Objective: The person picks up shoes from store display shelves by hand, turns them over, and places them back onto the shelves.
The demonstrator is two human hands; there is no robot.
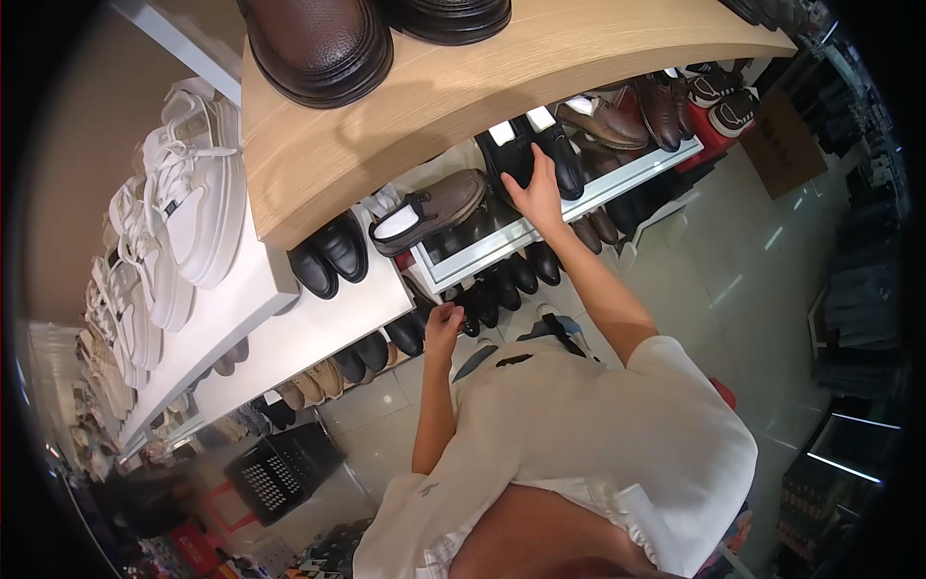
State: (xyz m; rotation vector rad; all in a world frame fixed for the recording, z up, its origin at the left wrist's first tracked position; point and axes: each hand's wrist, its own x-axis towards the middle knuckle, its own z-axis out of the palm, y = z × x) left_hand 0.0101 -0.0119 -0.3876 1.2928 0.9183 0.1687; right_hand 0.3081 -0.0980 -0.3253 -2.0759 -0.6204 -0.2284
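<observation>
My right hand (537,197) reaches up to a pair of black shoes on the glass-edged shelf. Its thumb and fingers lie on either side of the heel of the left black shoe (506,154), gripping it. The other black shoe (561,159) stands just to the right, with white paper inside. Lower and to the left, my left hand (445,323) hangs in front of the shelf edge with its fingers curled and nothing visible in them. A grey-brown shoe (444,207) with a white insert rests on the shelf between the hands and the wooden top.
A curved wooden shelf (424,111) with large dark brown shoes (323,48) overhangs the black pair. White sneakers (204,193) line a white shelf (260,289) at left. More shoes stand below. A black perforated seat (280,473) is at lower left, a cardboard box (786,145) at right.
</observation>
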